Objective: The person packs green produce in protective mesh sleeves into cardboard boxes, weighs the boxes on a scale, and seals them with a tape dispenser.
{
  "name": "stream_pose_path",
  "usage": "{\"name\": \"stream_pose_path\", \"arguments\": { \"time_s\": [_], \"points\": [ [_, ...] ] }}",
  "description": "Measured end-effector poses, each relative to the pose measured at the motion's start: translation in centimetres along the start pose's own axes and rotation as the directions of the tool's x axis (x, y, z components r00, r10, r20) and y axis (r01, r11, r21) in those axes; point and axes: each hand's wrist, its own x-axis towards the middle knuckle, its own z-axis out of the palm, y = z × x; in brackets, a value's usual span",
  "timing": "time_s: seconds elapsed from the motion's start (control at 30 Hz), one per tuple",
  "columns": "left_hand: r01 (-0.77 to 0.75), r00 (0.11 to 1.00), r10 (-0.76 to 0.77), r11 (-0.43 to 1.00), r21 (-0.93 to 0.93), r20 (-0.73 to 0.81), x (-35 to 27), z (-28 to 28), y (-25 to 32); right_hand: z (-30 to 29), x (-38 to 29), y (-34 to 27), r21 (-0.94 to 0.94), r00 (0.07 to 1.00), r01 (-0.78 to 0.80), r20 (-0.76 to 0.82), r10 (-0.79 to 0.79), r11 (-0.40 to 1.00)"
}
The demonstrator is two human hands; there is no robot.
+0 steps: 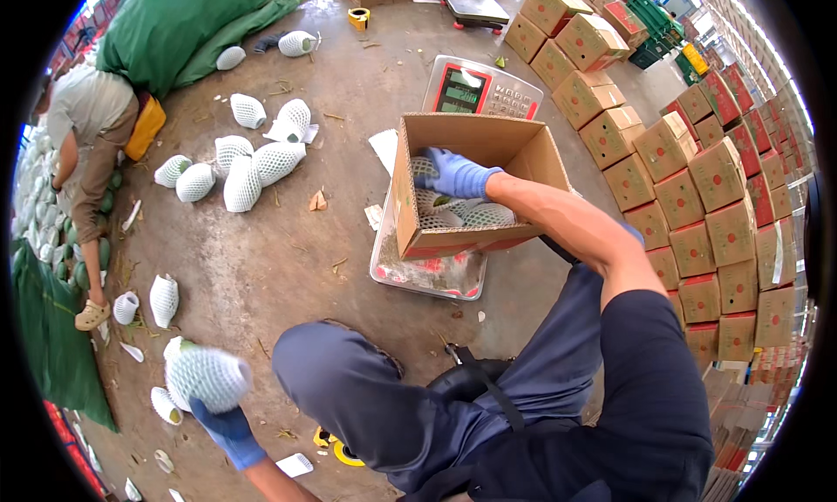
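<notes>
An open cardboard box (409,204) rests on the platform of a digital scale (428,276), with several green fruits in white foam nets (490,214) inside. My right hand (458,173), in a blue knit glove, reaches into the box and rests on a netted fruit (424,168) at its left wall; the fingertips are partly hidden. At the lower left, my left hand (225,430), in a blue glove, grips another netted fruit (208,376), slightly blurred. More netted fruits lie on the floor just behind that one.
Netted fruits (242,183) lie scattered on the concrete floor at left. A person (98,129) bends over a fruit pile beside green sheets (176,31). Stacked cartons (657,195) line the right side. A second scale (475,6) stands at the top; tape dispensers (358,18) lie about.
</notes>
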Motion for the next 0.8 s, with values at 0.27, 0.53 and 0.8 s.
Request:
{"name": "stream_pose_path", "arguments": {
  "time_s": [0.27,0.53,0.8],
  "points": [
    [-0.083,0.718,0.041,0.996,0.027,0.695,-0.8,32.3,1.3,-15.8,-9.4,-12.5,0.858,0.943,0.334,-0.307,-0.131,0.391],
    [-0.347,0.798,-0.074,0.755,0.556,0.598,7.5,28.0,-4.1,-12.5,-13.6,3.2,0.346,0.976,0.035,-0.212,0.042,0.938],
    [0.445,0.809,0.413,0.034,0.895,-0.418,20.6,-8.0,-9.2,-1.4,-5.6,16.8,-0.399,0.948,0.045,0.305,0.087,0.916]
  ]
}}
